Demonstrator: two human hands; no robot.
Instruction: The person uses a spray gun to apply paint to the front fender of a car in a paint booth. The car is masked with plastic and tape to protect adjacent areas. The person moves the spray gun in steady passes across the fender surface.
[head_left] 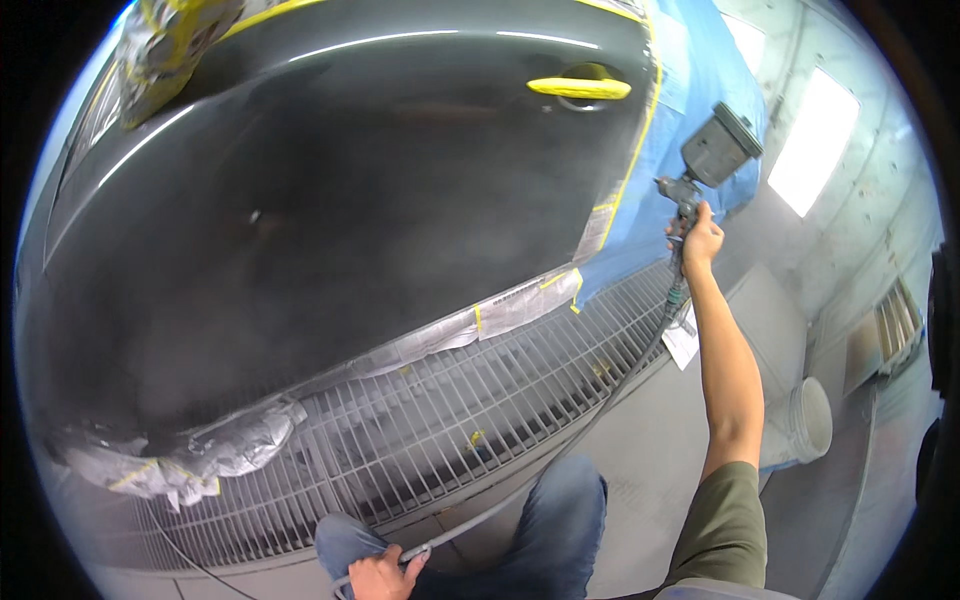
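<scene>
My right hand (704, 240) is wrapped round the handle of a spray gun (684, 196) with a grey paint cup (718, 146) on top. It is raised at the right, in front of blue masking sheet (676, 130). From the gun's lower end an air hose (630, 378) runs down to my left hand (380, 577), which grips it by my knee. Before me stands a dark grey car door (380, 200), its handle (578, 89) covered in yellow tape. Silvery masking film (500, 312) with yellow tape lines the door's lower edge.
A metal floor grating (430, 420) runs below the door. Crumpled film (250, 440) hangs at the lower left, and a wrapped mirror (165, 60) juts out at the upper left. A white bucket (808, 420) and a paper sheet (682, 338) are at the right. Haze hangs around.
</scene>
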